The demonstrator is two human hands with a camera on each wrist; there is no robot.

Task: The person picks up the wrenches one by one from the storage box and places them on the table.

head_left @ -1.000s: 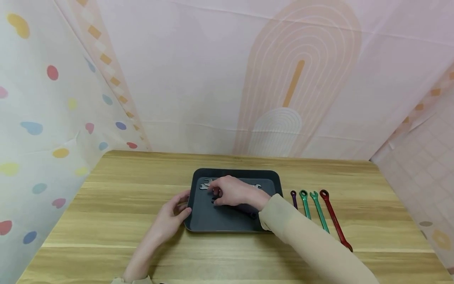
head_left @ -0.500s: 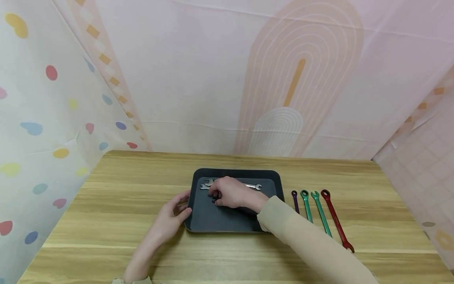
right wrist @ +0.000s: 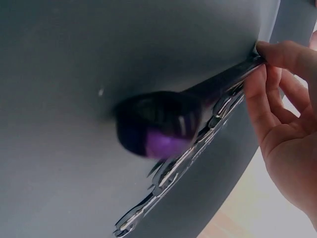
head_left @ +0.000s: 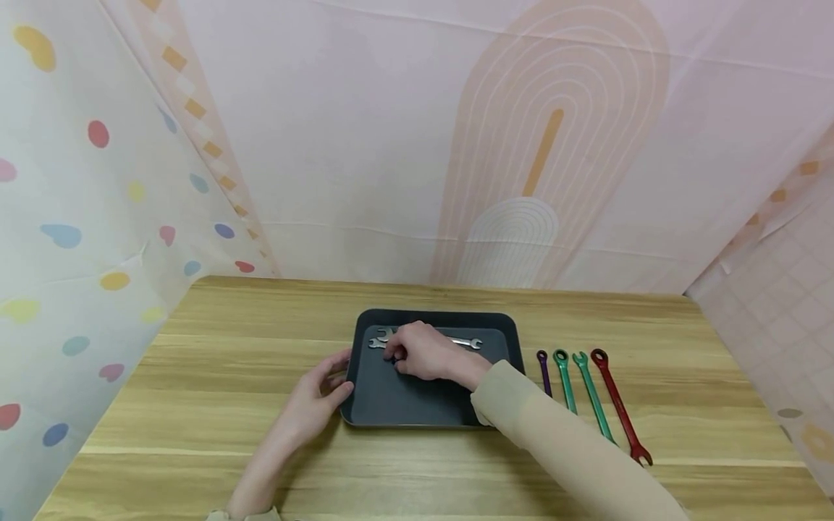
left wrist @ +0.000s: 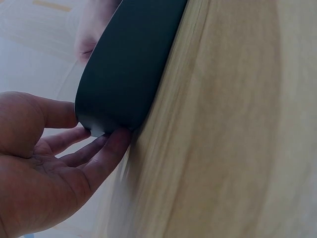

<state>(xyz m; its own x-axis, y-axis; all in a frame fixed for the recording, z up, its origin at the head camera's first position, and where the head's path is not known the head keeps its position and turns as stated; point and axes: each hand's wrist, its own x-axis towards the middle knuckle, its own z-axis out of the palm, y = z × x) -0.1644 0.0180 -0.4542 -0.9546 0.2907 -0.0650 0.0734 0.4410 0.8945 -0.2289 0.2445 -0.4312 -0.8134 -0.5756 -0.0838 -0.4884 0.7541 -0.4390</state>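
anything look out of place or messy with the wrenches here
Nothing looks damaged or spilled. Four coloured wrenches lie in a neat row on the table, right of the dark tray. In the tray, silver wrenches sit along the far edge, and the right hand holds a dark one beside them.

Four slim ring wrenches — purple [head_left: 542,370], green [head_left: 564,379], teal [head_left: 593,394], red [head_left: 620,404] — lie side by side on the wooden surface [head_left: 195,376], right.

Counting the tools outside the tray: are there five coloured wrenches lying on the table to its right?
No, only four lie there: purple wrench, two green wrenches, red wrench.
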